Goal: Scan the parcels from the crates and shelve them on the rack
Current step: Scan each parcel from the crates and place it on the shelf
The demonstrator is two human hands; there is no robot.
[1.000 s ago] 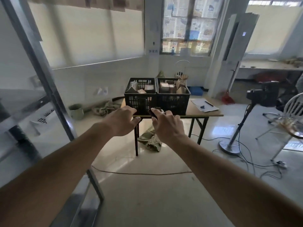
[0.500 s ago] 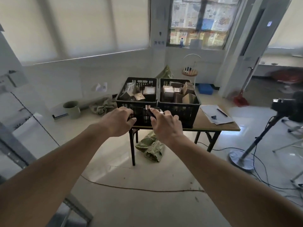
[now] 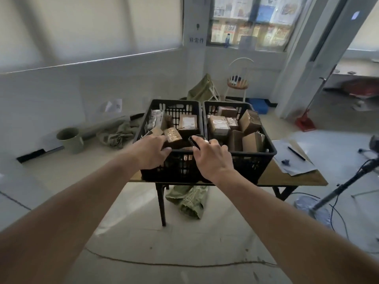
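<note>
Two black plastic crates stand side by side on a wooden folding table (image 3: 291, 179). The left crate (image 3: 174, 105) holds a few taped brown parcels (image 3: 187, 124) and a white packet. The right crate (image 3: 264, 156) is packed with several cardboard parcels (image 3: 249, 120). My left hand (image 3: 152, 152) reaches over the left crate's front edge, fingers loosely bent, holding nothing. My right hand (image 3: 211, 158) grips a small black scanner (image 3: 195, 141) above the seam between the crates. The rack is out of view.
Papers and a pen (image 3: 296, 153) lie on the table's right end. Under the table lies a green sack (image 3: 187, 199). A green bucket (image 3: 70, 139) sits by the left wall, a tripod stand (image 3: 346, 181) on the right, cables across the floor, a stool (image 3: 238, 83) behind.
I have walked closer to the table, so the crates now fill the middle of the view. Both hands have stayed stretched forward and now hang over the crates; the metal frame at left is gone.
</note>
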